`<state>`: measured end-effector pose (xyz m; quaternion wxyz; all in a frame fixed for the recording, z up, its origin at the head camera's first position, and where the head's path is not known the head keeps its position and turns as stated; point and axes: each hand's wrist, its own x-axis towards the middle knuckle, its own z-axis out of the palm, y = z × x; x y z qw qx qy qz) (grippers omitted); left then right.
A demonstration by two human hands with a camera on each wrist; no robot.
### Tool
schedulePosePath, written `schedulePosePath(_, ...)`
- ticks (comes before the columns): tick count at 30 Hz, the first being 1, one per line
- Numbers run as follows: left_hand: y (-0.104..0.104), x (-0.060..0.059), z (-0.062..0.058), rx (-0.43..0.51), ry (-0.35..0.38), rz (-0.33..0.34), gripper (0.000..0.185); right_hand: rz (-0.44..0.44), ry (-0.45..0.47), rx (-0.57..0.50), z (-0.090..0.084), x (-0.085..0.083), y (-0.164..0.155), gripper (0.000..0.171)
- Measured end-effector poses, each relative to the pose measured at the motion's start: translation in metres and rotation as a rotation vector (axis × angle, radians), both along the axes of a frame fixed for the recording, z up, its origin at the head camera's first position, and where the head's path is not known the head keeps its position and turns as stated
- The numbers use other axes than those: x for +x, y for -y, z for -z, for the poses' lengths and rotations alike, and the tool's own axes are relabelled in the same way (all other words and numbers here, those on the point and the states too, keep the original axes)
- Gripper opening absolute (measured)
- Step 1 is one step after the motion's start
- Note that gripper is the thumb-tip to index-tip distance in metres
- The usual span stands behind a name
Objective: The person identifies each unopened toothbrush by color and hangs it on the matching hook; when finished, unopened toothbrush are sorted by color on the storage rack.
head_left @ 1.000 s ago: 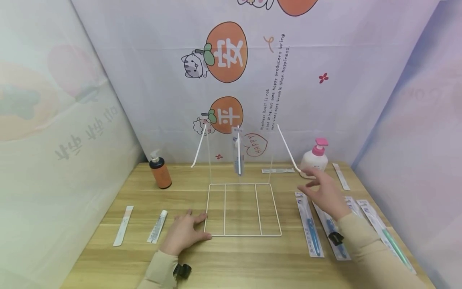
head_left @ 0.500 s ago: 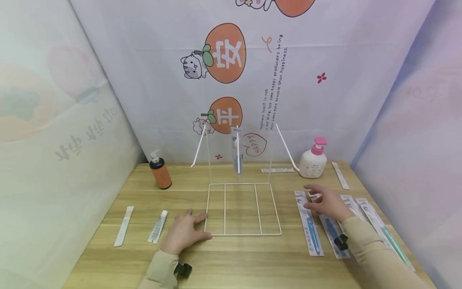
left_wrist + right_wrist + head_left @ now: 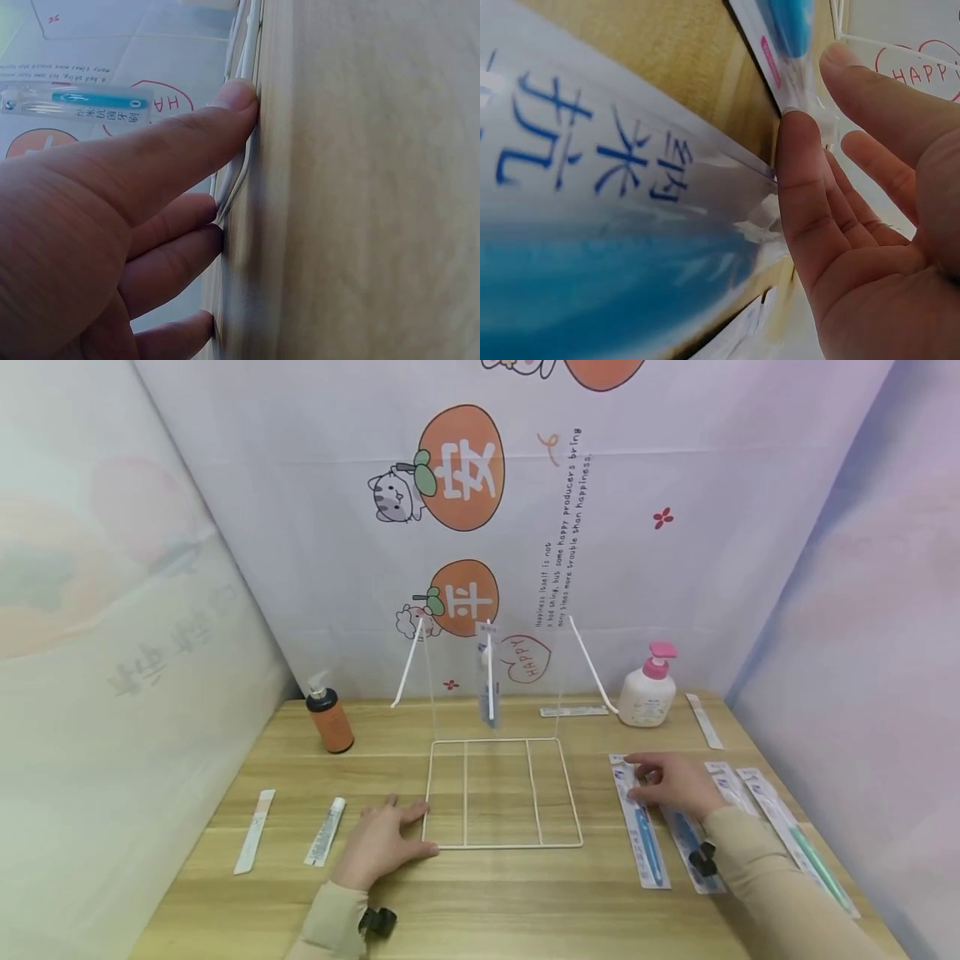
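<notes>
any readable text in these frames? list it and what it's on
"HAPPY": in a red heart outline on the backdrop.
"Happiness itself is not... some happy producers bring...": slanted print on the backdrop, partly legible.
One large white Chinese character on each orange fruit.
Blue Chinese characters on the toothbrush pack at the right hand: too blurred to read reliably.
Other packs: too small.

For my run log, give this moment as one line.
left hand: flat on rack base | right hand: pinching toothbrush pack | table
</notes>
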<state>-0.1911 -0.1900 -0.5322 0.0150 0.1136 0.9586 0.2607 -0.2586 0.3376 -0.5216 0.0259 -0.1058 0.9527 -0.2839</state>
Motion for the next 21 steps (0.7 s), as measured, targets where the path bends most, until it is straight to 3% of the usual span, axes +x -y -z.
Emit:
schedulePosePath(9, 0.008, 0.010, -0.004, -0.004, 0.024, -0.039, 0.074, -0.037, 0.046, -0.033, 0.003, -0.010, 0.016, 0.055)
schedulePosePath(21, -0.002, 0.001, -0.003, -0.017, 0.029, -0.018, 0.075, 0.032, 0.100, -0.017, -0.004, 0.002, 0.010, 0.052)
